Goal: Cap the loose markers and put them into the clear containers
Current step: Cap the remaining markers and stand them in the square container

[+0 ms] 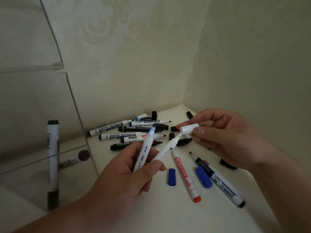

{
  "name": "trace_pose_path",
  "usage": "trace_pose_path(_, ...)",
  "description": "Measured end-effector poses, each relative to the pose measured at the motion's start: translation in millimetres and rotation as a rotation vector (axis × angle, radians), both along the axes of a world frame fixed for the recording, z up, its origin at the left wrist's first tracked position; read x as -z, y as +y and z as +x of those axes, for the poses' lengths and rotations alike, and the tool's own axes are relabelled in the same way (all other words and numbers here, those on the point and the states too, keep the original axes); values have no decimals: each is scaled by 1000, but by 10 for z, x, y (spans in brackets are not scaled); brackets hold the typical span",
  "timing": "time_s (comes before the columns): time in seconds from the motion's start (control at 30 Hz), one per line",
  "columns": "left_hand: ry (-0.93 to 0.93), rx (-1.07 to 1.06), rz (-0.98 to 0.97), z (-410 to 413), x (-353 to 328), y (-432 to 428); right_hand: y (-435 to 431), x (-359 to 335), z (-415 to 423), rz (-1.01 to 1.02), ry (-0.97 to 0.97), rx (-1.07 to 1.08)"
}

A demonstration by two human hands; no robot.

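Note:
My left hand [127, 169] grips two uncapped white markers at once: a blue-tipped marker [144, 147] pointing up and a second white marker [168, 147] angled toward the right. My right hand [223, 137] pinches a white cap [189, 128] just above that second marker's tip, nearly touching it. A pile of uncapped whiteboard markers [127, 133] and black caps [184, 141] lies behind. Two blue caps [171, 177] [203, 177], a red-ended marker [185, 175] and a black-ended marker [218, 179] lie on the white surface near my hands.
Clear containers [70, 101] stand stacked at the left, the lower one holding a capped black marker [53, 163] upright and another lying flat [80, 156]. Cream walls close the corner behind and to the right.

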State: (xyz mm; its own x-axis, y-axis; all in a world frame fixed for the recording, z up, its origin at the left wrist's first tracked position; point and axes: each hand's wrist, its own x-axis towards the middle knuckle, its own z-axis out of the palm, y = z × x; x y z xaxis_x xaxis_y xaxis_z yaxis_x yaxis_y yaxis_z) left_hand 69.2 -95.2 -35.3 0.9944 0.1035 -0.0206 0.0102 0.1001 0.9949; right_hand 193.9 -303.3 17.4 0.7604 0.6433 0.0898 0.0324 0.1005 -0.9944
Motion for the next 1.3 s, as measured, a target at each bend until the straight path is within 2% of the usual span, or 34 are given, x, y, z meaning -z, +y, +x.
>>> trace_pose_path(0.2, -11, 6, 20, -20, -14, 1, 4, -23, -10, -6, -42, 37)
trace_pose_path(0.37, -30, 20, 13, -22, -9, 6, 15, -52, -59, -118, -143, 99)
trace_pose_path(0.57, -36, 8, 8, -21, 2, 17, 141, -41, -215, -153, -216, 131)
trace_pose_path(0.9, -74, -77, -97, -32, 18, 45, 398, 44, -414, -101, -258, 349)
trace_pose_path(1.07, -49, -107, -108, -3, 57, 54, 474, 120, -483, -69, -253, 281)
trace_pose_path(1.23, -151, -97, -9, 25, 48, 32, 585, 204, -505, 25, -311, 315)
trace_pose_path(1.3, -143, -136, 41, 28, 44, 35, 654, 224, -607, 66, -427, 359)
